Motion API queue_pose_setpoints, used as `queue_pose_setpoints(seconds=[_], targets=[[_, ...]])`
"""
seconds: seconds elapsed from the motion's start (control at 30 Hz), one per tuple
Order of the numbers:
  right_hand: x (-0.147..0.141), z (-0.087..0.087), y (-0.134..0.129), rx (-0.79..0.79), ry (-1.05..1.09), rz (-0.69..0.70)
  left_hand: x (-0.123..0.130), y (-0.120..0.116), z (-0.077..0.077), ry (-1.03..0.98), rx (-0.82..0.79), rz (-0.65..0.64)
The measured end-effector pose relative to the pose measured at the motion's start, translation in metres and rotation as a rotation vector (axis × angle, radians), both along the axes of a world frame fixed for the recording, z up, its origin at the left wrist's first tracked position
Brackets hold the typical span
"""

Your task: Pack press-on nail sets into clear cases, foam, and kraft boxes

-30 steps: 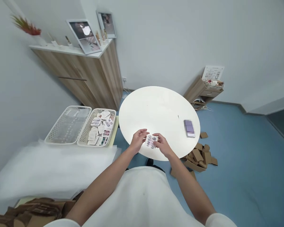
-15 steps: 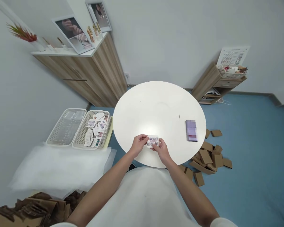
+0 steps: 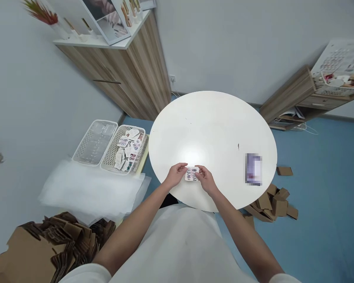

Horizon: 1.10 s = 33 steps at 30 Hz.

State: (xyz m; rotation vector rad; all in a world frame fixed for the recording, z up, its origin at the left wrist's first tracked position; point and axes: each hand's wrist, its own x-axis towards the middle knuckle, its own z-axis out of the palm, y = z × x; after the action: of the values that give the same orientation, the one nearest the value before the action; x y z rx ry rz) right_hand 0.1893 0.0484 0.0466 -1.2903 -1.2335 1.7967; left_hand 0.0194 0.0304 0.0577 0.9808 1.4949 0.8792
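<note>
Between my hands, over the near part of the white round table [image 3: 212,129], is a small white card of press-on nails [image 3: 191,173]. Rows of shiny, pale purple nails show on its face. My left hand [image 3: 177,175] has its fingers closed at the card's left edge. On the opposite edge, my right hand [image 3: 206,180] grips the card with the thumb over its front. A purple pack [image 3: 253,169], blurred by pixels, lies on the table to the right.
To the left, a white basket [image 3: 108,163] contains several nail cards, beside another basket [image 3: 77,154] holding clear plastic pieces. White foam sheets [image 3: 91,190] and flattened cardboard [image 3: 29,255] lie nearer. Small brown boxes [image 3: 280,206] are on the floor at right.
The view has shifted, with the table now larger. The card has turned, so its nails run in upright columns rather than level rows, and both hands remain at its sides.
</note>
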Motion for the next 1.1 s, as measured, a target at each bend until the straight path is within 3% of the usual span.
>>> queue_pose_setpoints(seconds=[0.1,0.2,0.3,0.5,0.63,0.87,1.1], targets=[[-0.009,0.0,0.005,-0.015,-0.01,0.068,-0.012,0.007,-0.004,-0.008,-0.008,-0.071],[-0.02,0.0,0.008,-0.032,-0.076,0.025,-0.024,0.01,-0.008,-0.041,-0.033,-0.06],[-0.031,-0.002,0.003,0.022,-0.221,0.03,-0.037,0.012,-0.014,-0.044,-0.049,0.032],[-0.072,-0.014,-0.012,0.321,-0.587,0.266,-0.067,0.007,-0.037,-0.097,-0.141,0.288],[-0.106,-0.03,-0.01,0.349,-0.807,0.282,-0.083,-0.005,-0.058,-0.136,-0.211,0.332],[-0.133,-0.041,-0.003,0.475,-0.97,0.478,-0.109,-0.016,-0.072,-0.077,-0.256,0.206],[-0.147,-0.044,-0.001,0.497,-1.055,0.484,-0.131,-0.013,-0.068,0.356,0.022,-0.146]])
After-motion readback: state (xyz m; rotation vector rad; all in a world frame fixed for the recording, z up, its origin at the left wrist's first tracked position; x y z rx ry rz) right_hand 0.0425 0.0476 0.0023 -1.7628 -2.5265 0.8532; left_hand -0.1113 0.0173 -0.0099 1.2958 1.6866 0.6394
